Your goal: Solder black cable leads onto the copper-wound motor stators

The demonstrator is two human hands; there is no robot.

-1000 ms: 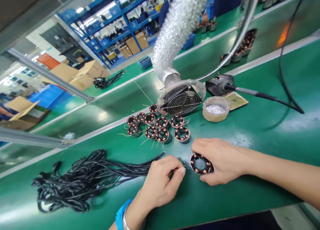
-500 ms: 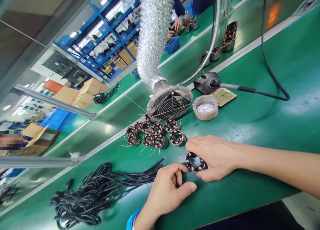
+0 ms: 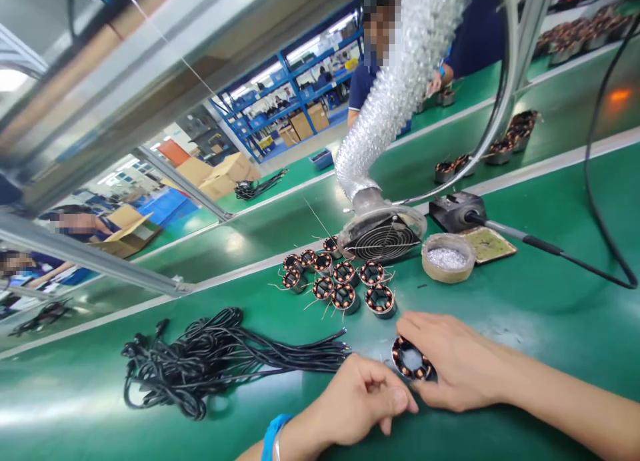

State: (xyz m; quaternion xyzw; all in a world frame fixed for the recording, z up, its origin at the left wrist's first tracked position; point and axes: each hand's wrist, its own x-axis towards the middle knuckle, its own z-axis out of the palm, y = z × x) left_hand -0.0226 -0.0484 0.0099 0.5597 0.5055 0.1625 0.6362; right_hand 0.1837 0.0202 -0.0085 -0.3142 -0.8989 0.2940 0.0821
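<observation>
My right hand [image 3: 453,364] is wrapped round a ring-shaped copper-wound stator [image 3: 399,354] on the green bench. Just left of it, my left hand [image 3: 363,397] is closed, thumb against the fingers near the stator's lower left edge; whatever it pinches is too small to make out. Several more stators [image 3: 344,297] with thin wire ends stand grouped beyond my hands. A bundle of black cables [image 3: 200,361] lies at the left, its stripped ends close to my left hand.
A fan-fronted extractor [image 3: 385,237] hangs from a silvery duct [image 3: 390,94]. Right of it are a round dish [image 3: 449,257], a sponge tray [image 3: 487,245] and a soldering iron [image 3: 520,235] in its holder [image 3: 457,211]. A person [image 3: 365,84] sits across the bench.
The view has shifted, so the bench items appear lower and mostly further right. My left hand's thumb and fingers have come together beside the stator; my right hand still holds it.
</observation>
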